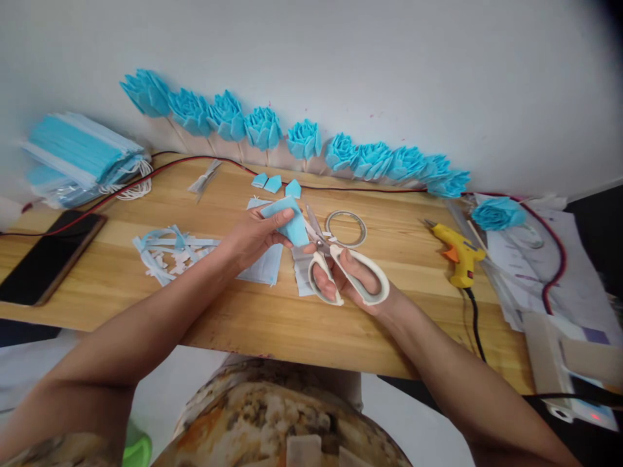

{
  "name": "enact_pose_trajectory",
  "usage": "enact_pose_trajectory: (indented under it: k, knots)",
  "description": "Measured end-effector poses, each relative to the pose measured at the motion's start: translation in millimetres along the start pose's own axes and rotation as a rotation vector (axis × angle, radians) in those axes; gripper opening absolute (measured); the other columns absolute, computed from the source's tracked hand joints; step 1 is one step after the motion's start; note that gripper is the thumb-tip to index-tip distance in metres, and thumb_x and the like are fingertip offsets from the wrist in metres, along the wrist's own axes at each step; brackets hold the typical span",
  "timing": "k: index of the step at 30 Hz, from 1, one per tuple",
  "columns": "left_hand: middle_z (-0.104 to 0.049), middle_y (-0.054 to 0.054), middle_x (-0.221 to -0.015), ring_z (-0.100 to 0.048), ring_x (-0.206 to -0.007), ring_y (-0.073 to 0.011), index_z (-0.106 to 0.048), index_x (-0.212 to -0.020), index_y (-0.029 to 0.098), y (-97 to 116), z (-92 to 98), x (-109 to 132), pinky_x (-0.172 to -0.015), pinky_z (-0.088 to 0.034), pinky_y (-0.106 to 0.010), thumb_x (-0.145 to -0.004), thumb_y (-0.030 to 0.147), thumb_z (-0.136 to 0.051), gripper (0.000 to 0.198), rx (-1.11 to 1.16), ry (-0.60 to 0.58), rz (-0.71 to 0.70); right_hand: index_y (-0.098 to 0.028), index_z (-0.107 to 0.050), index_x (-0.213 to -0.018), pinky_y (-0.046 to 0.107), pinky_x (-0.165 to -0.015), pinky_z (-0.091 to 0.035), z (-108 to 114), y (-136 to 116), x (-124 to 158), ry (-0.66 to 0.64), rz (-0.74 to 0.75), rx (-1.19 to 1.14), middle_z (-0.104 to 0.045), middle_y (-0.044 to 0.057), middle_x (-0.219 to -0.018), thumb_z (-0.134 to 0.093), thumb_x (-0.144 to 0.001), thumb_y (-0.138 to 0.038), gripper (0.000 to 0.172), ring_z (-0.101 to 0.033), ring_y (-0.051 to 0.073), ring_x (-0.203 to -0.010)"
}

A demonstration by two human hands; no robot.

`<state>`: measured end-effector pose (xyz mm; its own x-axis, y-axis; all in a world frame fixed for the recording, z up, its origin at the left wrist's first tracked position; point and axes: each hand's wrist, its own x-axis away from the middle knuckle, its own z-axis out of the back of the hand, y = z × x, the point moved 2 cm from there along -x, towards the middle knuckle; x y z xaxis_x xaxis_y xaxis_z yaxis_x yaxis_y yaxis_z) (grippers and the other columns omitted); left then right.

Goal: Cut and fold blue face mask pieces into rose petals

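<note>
Left hand (260,232) pinches cloth (296,229); right hand (363,274), just beside, holds scissors (321,246). Cloth seems light, limp; best pinched by its edge.

The cloth (296,226) is light blue, the scissor handles (383,284) white.

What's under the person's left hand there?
A pale blue sheet lies on the wooden table, partly showing around the left hand and the blue fabric piece it holds. Whatever they cover can't be seen.

The light is soft, the edges stretched.
</note>
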<state>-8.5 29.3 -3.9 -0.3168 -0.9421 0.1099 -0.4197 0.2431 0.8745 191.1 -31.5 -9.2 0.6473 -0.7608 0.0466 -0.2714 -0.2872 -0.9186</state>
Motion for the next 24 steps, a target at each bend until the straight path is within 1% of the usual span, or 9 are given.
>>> enact_pose_trajectory:
  k: [3, 6, 11, 15, 19, 22, 24]
  knots:
    - [-0.075, -0.003, -0.070, -0.067, -0.058, -0.0125, -0.076, -0.079, 0.014, 0.0, -0.6, 0.5, -0.049, -0.055, -0.020, -0.065, 0.045, -0.095, 0.039, -0.015, 0.010, -0.007, -0.019, -0.065, -0.117, 0.023, -0.047, -0.036, -0.3, 1.1, -0.1, -0.013, 0.001, -0.016, -0.055, -0.003, -0.068, -0.052, -0.098, -0.068, 0.054, -0.048, 0.010, -0.052]
    - [-0.075, -0.003, -0.069, -0.066, -0.056, -0.0127, -0.075, -0.075, 0.014, 0.3, 0.0, 0.9, -0.048, -0.054, -0.021, -0.065, 0.047, -0.095, 0.040, -0.045, 0.045, -0.043, -0.019, -0.065, -0.119, 0.022, -0.046, -0.037, -1.2, 2.0, -0.6, -0.018, -0.008, -0.054, -0.055, -0.003, -0.068, -0.054, -0.097, -0.068, 0.054, -0.048, 0.010, -0.051]
    - [-0.074, -0.002, -0.067, -0.065, -0.055, -0.0125, -0.075, -0.075, 0.014, 2.6, -0.8, 2.0, -0.046, -0.053, -0.021, -0.067, 0.047, -0.093, 0.039, -0.070, 0.099, -0.089, -0.019, -0.065, -0.120, 0.022, -0.048, -0.040, -5.5, 1.5, -0.8, -0.014, -0.026, -0.122, -0.058, -0.003, -0.070, -0.060, -0.096, -0.065, 0.052, -0.049, 0.009, -0.052]
    - [-0.072, -0.002, -0.064, -0.066, -0.055, -0.0122, -0.073, -0.071, 0.013, 2.8, -5.2, 3.7, -0.047, -0.055, -0.020, -0.064, 0.050, -0.095, 0.043, -0.079, 0.059, -0.099, -0.019, -0.065, -0.119, 0.021, -0.048, -0.040, -7.9, 1.6, -1.1, -0.025, -0.003, -0.130, -0.057, -0.003, -0.070, -0.058, -0.097, -0.064, 0.049, -0.049, 0.009, -0.053]
    - [-0.070, -0.002, -0.060, -0.065, -0.055, -0.0117, -0.071, -0.068, 0.012, -0.5, -8.0, 4.1, -0.049, -0.055, -0.020, -0.063, 0.052, -0.095, 0.047, -0.093, 0.020, -0.067, -0.020, -0.066, -0.119, 0.022, -0.049, -0.040, -6.8, 3.8, -1.8, -0.030, 0.010, -0.109, -0.057, -0.003, -0.073, -0.055, -0.098, -0.065, 0.051, -0.049, 0.009, -0.054]
    - [-0.070, -0.002, -0.061, -0.064, -0.055, -0.0116, -0.071, -0.069, 0.012, -2.3, -7.4, 2.8, -0.048, -0.054, -0.020, -0.061, 0.053, -0.095, 0.048, -0.071, 0.017, -0.052, -0.020, -0.066, -0.120, 0.023, -0.049, -0.039, -6.1, 3.9, -2.1, -0.009, 0.015, -0.083, -0.057, -0.002, -0.075, -0.054, -0.099, -0.065, 0.051, -0.049, 0.009, -0.054]
    - [-0.071, -0.001, -0.063, -0.065, -0.055, -0.0117, -0.071, -0.072, 0.013, -2.4, -6.2, 1.9, -0.047, -0.054, -0.020, -0.061, 0.053, -0.095, 0.048, -0.044, 0.035, -0.053, -0.020, -0.066, -0.121, 0.023, -0.050, -0.038, -5.9, 3.4, -1.8, 0.024, 0.006, -0.062, -0.058, -0.002, -0.075, -0.054, -0.099, -0.065, 0.051, -0.049, 0.009, -0.054]
